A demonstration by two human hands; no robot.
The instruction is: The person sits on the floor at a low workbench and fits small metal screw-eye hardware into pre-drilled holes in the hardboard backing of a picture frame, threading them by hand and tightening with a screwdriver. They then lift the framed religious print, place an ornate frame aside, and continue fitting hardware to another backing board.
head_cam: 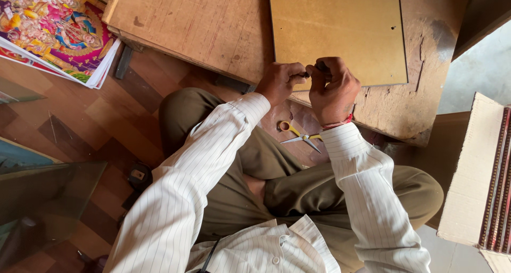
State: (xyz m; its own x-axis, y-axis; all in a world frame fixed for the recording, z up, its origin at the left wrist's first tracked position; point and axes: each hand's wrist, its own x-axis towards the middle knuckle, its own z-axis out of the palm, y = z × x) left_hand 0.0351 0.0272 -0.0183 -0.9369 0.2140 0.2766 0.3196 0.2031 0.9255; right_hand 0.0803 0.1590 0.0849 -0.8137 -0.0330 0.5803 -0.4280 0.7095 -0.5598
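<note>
Both hands meet at the near edge of the board (340,22), a flat tan sheet lying on a low worn wooden table (202,22). The left hand (280,82) and right hand (334,90) are drawn together, fingertips nearly touching, pinching a small dark thing (307,74) between them — too small to tell what. It sits right at the board's near edge, toward the left corner, and both hands are about equally close to it. The board's near edge runs left to right across the hands. Below that edge, on the floor between the knees, lie yellow-handled scissors (301,136), blades open — nearer the right wrist. Far left of the board, colourful prints (53,28) are stacked.
</note>
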